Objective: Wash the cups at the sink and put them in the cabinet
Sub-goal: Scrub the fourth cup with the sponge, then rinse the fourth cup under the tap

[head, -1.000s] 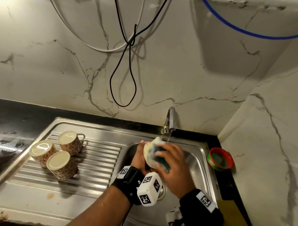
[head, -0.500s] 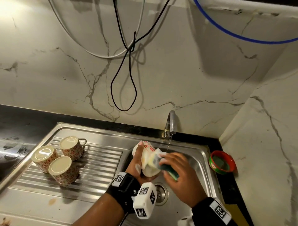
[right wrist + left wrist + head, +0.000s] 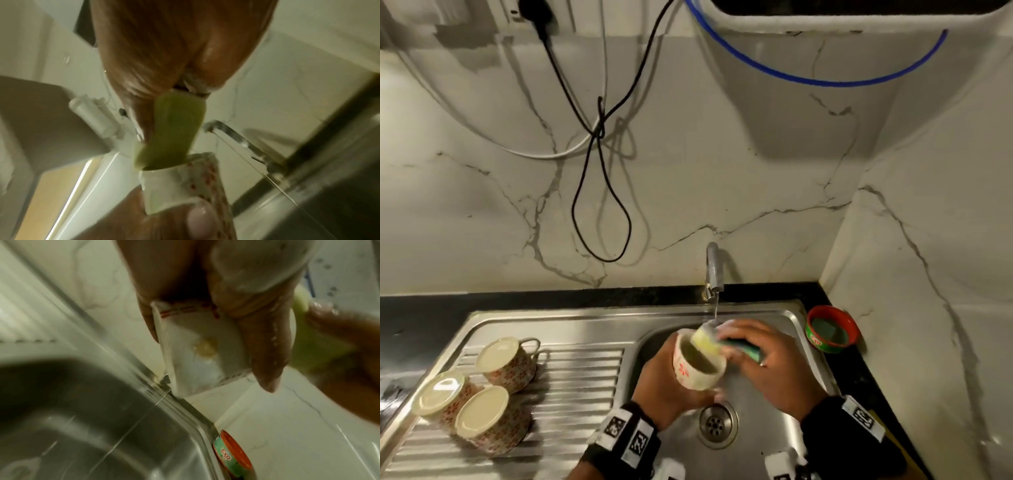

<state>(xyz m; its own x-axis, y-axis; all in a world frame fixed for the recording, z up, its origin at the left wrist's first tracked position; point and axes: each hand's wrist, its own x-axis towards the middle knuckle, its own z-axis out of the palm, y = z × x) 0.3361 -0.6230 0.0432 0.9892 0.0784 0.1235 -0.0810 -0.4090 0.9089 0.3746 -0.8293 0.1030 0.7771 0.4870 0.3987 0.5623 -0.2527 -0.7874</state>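
Over the sink basin my left hand grips a cream cup with red flowers, its mouth tilted up towards me. My right hand holds a yellow and green sponge, whose yellow end pokes into the cup's mouth. The left wrist view has the cup between thumb and fingers. In the right wrist view the sponge dips into the cup. A thin stream runs from the tap. Three matching cups stand upside down on the drainboard.
A red tub of dish soap stands on the black counter right of the sink, also visible in the left wrist view as a tub. Black and white cables hang down the marble wall. The drain lies below the hands.
The cup has turned from bottom-out to mouth-up in my left hand. My right hand has brought the sponge from the cup's outside to its mouth. The head view has tilted up.
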